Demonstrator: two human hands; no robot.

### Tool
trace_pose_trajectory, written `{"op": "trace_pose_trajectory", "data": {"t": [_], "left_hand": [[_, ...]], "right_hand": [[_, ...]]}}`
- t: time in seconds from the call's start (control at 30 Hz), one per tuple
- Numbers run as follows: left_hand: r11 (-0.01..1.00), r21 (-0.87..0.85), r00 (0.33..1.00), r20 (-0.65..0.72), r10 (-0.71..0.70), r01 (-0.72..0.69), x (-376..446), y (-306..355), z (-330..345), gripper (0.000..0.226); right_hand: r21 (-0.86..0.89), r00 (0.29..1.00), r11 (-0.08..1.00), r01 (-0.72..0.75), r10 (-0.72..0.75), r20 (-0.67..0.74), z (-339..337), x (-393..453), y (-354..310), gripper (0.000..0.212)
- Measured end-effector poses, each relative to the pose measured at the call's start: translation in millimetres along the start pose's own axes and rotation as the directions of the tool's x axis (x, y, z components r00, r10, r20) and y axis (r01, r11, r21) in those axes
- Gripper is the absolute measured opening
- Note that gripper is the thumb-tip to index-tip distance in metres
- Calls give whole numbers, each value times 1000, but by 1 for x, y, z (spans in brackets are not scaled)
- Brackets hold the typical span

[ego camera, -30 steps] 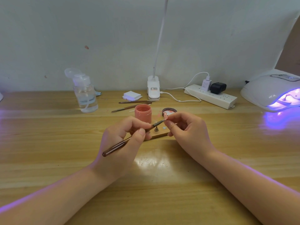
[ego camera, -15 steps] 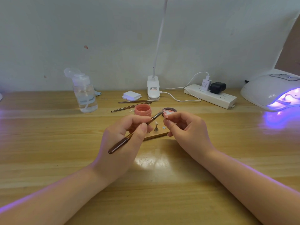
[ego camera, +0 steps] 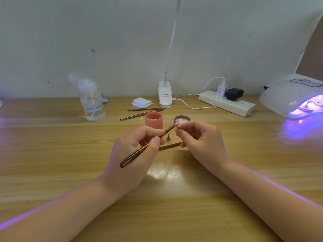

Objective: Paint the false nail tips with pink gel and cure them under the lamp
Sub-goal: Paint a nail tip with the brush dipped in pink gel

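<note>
Left hand [ego camera: 132,154] grips the brush [ego camera: 145,147] — bristles on the nail tip [ego camera: 178,125] (pink-coated) pinched by the right hand [ego camera: 201,142].

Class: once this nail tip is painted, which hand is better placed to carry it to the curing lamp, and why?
The right hand: it already pinches the nail tip, and the lit curing lamp stands on its side of the table. The left hand is occupied gripping the brush.

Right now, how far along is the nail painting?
Midway. Done: the pink jar is open and the lamp glows purple, with something pink inside. In hand: the left hand strokes the brush on a tip pinched by the right hand. Left: curing this tip; another waits on the stand.
</note>
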State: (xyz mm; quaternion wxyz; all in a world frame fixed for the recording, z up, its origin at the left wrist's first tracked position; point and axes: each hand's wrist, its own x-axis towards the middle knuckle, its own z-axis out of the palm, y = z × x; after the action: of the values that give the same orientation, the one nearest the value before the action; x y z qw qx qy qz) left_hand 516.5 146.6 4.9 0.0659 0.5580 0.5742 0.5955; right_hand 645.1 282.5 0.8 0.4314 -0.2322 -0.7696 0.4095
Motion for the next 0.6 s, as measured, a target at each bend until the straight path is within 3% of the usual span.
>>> {"op": "trace_pose_trajectory", "data": {"t": [0.6], "left_hand": [[999, 28, 999, -11, 31, -30, 2, 4, -1, 23]], "right_hand": [[60, 1000, 998, -12, 12, -2, 1, 1, 2, 17]]}}
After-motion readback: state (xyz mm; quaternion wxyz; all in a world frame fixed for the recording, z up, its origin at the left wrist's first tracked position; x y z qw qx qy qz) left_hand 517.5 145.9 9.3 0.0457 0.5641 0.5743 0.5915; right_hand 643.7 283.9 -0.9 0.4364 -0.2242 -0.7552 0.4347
